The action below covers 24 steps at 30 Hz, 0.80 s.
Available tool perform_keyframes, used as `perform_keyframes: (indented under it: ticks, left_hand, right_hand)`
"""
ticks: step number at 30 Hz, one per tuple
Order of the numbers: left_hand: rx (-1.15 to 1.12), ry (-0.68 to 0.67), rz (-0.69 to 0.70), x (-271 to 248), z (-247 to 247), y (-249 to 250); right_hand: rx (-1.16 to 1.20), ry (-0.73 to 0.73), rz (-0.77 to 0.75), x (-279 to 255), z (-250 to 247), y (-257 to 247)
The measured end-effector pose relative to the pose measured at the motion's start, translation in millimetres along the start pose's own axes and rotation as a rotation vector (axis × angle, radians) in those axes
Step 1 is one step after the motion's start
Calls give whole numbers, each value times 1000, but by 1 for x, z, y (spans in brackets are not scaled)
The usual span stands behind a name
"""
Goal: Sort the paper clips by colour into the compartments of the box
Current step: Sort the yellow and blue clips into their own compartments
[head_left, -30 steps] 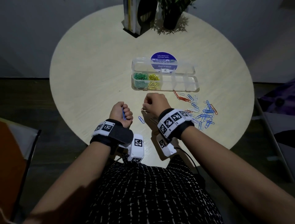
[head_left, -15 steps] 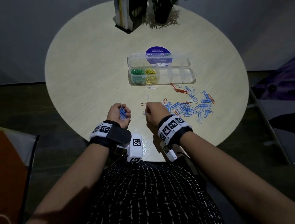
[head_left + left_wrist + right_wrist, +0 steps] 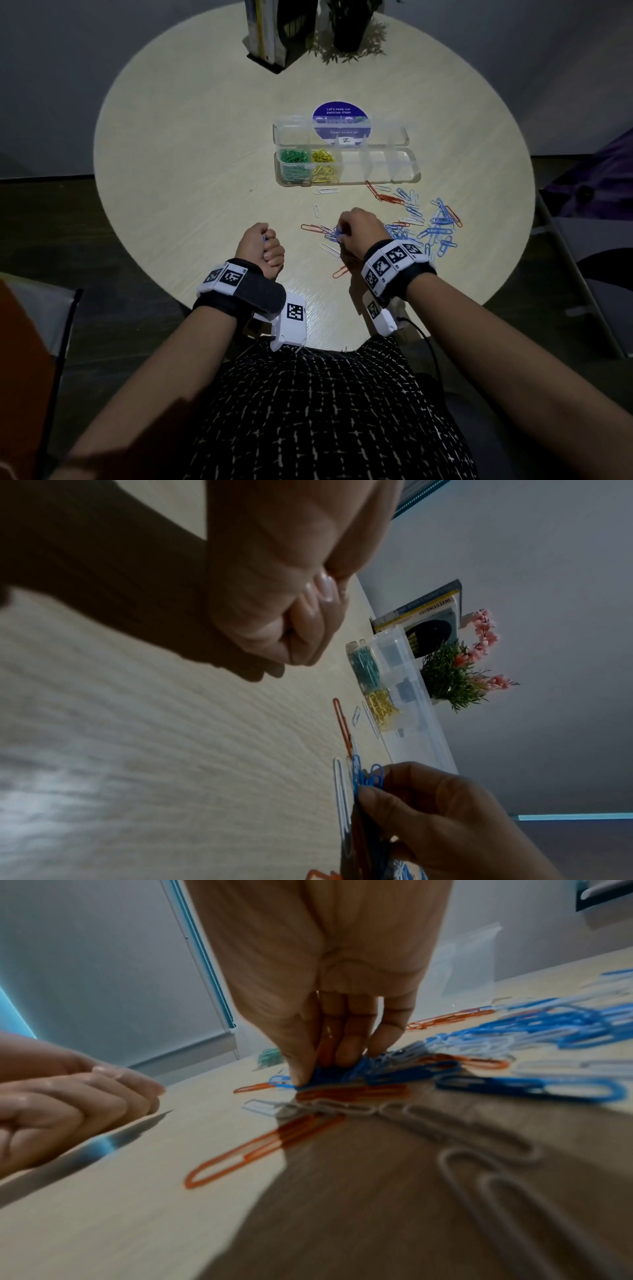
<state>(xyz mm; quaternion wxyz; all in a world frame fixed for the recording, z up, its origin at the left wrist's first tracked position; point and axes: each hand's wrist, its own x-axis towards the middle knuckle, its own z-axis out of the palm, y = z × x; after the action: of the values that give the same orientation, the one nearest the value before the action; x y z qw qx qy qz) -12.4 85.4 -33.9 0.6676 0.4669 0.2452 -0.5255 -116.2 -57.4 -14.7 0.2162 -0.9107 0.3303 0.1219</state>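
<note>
Tabletop (image 3: pixel 191 178): round, pale wood, carrying loose blue, orange and white paper clips (image 3: pixel 431 226) beside the box (image 3: pixel 409 171).
Hands: right hand (image 3: pixel 356 229) is pinching blue clips (image 3: pixel 329 1073); left hand (image 3: pixel 262 245) is fisting others.
Risk: orange or white ones are likely tangling in.
Box: green (image 3: pixel 293 162), then yellow (image 3: pixel 323 162); remaining compartments are sitting empty.

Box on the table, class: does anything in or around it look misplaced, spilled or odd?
Nothing looks damaged or spilled. The box lies open, with green clips and yellow clips each in their own compartment. The rest are empty. Blue, orange and white clips lie loose on the table, simply unsorted.
</note>
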Motion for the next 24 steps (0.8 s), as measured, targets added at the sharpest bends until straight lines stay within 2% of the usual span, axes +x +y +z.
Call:
perform_keyframes:
  ticks: [5,11,14,16,18,20,22,24]
  left_hand:
    - [2,14,18,4,14,-1]
    - [-49,-45,43,6,39,-11]
    - [-135,-130,26,3,56,-21]
    - [-122,-195,-15,2,65,-28]
    - [-137,-267,-65,4,69,-34]
    - [-182,-285,-109,7,71,-37]
    - [-182,-239,-94,8,74,-38]
    - [-130,-161,-45,7,76,-36]
  right_hand:
    - [108,68,38,1,-6,8]
    - [511,220,140,-2,-17,14]
    - [661,254,62,-5,-23,7]
    - [731,219,20,-8,-25,2]
    - [746,169,-32,-10,-24,-1]
    - [665,132,-106,-15,-25,-4]
    - [629,159,-142,-17,-30,-1]
    - [642,201,-110,-14,-36,6]
